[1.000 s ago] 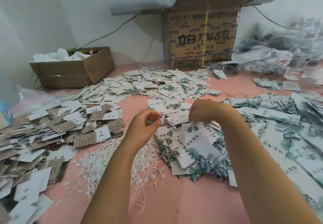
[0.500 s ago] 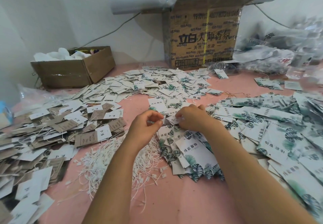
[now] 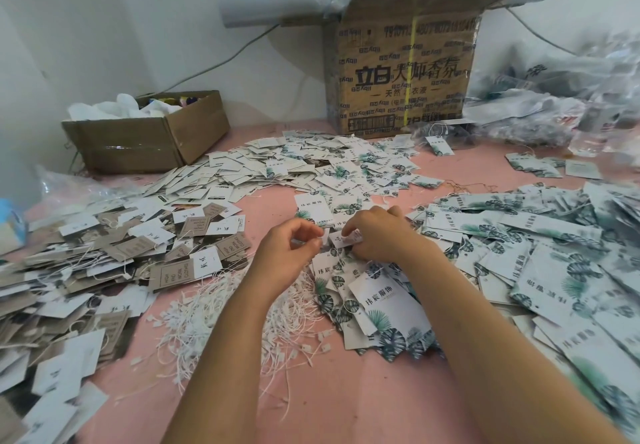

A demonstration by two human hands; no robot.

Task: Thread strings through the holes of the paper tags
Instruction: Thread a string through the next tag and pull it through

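My left hand (image 3: 289,253) pinches a thin white string between thumb and fingertips at the centre of the pink surface. Right beside it, my right hand (image 3: 375,234) grips a small white paper tag (image 3: 341,238) by its end, with the tag pointing toward the left fingers. Under my left forearm lies a tangle of loose white strings (image 3: 221,322) with plastic ends. A heap of leaf-printed tags (image 3: 377,305) lies below my right hand.
Brown and white tags (image 3: 104,263) cover the left side, more leaf tags (image 3: 554,253) the right, small tags (image 3: 294,166) the middle back. A low open carton (image 3: 152,138) stands back left, a tall printed carton (image 3: 401,73) at the back, plastic bags (image 3: 561,107) back right.
My right hand has come down and left from a raised position to meet the left hand, and now holds a small tag. The left hand has stayed in place.
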